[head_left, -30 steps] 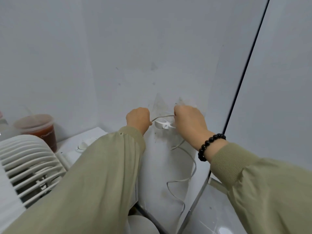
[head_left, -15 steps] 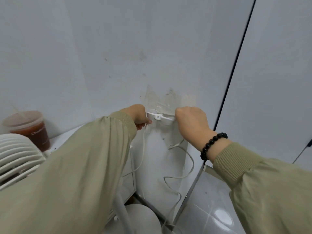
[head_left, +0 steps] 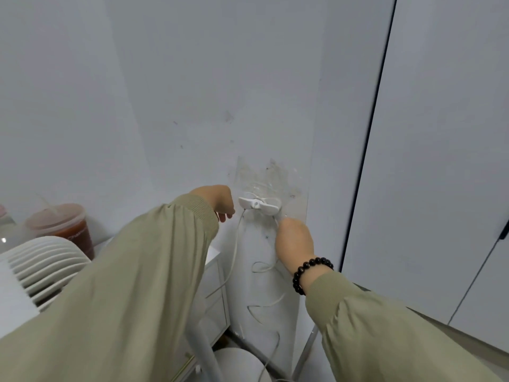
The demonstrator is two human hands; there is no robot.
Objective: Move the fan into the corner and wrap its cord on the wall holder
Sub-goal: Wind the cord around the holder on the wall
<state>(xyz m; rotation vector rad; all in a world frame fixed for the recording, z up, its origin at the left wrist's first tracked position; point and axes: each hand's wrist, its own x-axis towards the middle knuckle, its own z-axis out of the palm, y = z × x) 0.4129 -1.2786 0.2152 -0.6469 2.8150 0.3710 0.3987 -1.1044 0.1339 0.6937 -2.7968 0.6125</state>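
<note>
Lowers right hand (head_left: pixel 294 241) from beside holder (head_left: pixel 259 204) to below its right end, gripping cord (head_left: pixel 236 244); draws left hand (head_left: pixel 220 201) back slightly off holder's left end.

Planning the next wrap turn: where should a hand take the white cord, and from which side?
Pinch the cord on the single straight run hanging below the left end of the wall holder, coming in from the left beside the left hand. The lower loops lie slack and crossed, and the right hand blocks the right side.
</note>
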